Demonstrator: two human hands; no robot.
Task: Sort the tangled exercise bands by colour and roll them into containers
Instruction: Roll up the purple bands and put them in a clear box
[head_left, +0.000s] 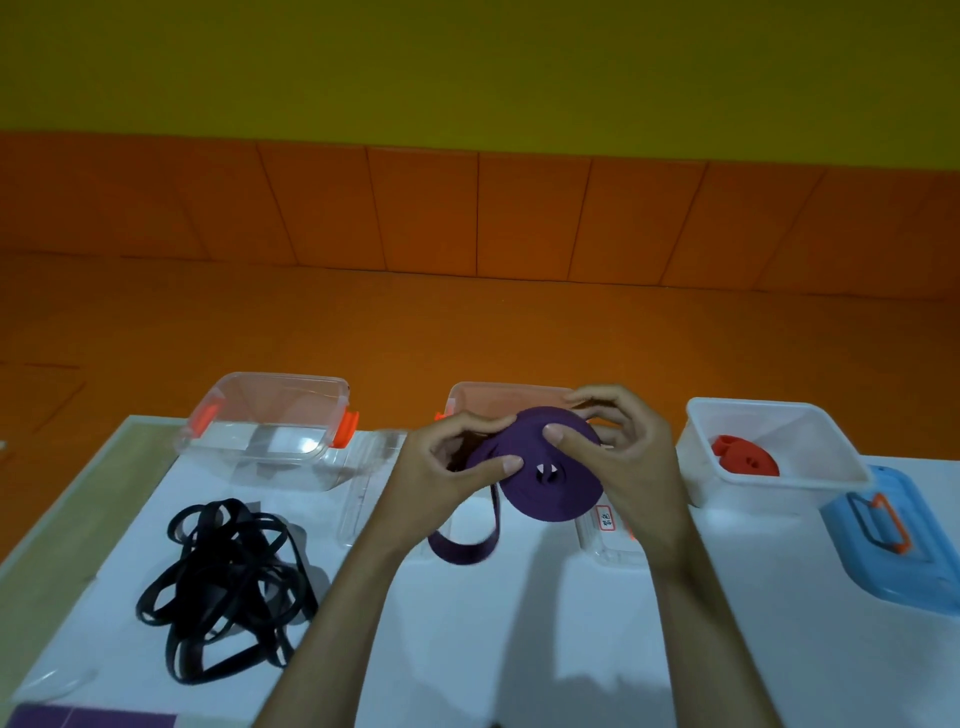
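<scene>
Both hands hold a purple band (550, 470), wound into a thick flat roll, above the white table (509, 634). My left hand (447, 467) pinches the roll's left side with thumb and fingers. My right hand (618, 452) grips its right side, thumb on top. A loose purple tail (465, 545) hangs down in a loop to the table. Behind the roll stands a clear container (498, 397), mostly hidden by my hands. A tangled black band (226, 587) lies on the table at the left. A rolled red band (745, 456) lies inside a white tub (727, 415) at the right.
A clear container (270, 421) with orange clips stands at the back left, with nothing in it. A clear lid (363, 483) lies beside it. A blue lid (904, 540) with an orange handle lies at the far right. Purple sheets (88, 719) show at the bottom left edge.
</scene>
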